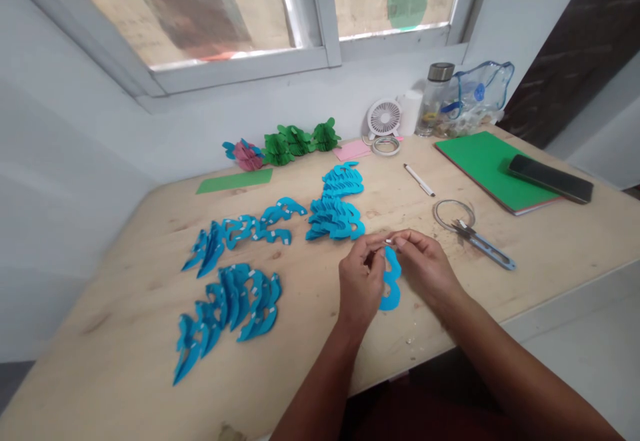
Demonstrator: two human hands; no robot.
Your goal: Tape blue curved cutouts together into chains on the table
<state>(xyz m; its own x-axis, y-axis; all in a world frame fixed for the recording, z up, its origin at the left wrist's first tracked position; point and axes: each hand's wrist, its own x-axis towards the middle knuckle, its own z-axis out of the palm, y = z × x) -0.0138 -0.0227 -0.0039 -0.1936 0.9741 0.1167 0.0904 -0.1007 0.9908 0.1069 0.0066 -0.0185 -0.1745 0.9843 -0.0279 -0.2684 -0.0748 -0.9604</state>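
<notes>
My left hand point(361, 282) and my right hand point(429, 264) meet at the fingertips near the front right of the table. Both are closed in a pinch around a small white piece of tape point(388, 241). Right below them is a wavy blue paper cutout point(391, 294), its upper end partly covered by my fingers; whether they touch it I cannot tell. To the left lie folded blue paper pieces point(250, 297) dotted with white tape bits, with more such pieces point(240, 231) behind. A stack of blue cutouts point(334, 217) sits just beyond my left hand.
Thread snips point(485, 247) and a wire coil point(454, 202) lie right of my hands. Farther back are a white pen point(419, 179), tape roll point(387, 145), small fan point(384, 118), glass bottle point(434, 101), green sheets point(487, 161), phone point(550, 178) and green paper figures point(295, 143).
</notes>
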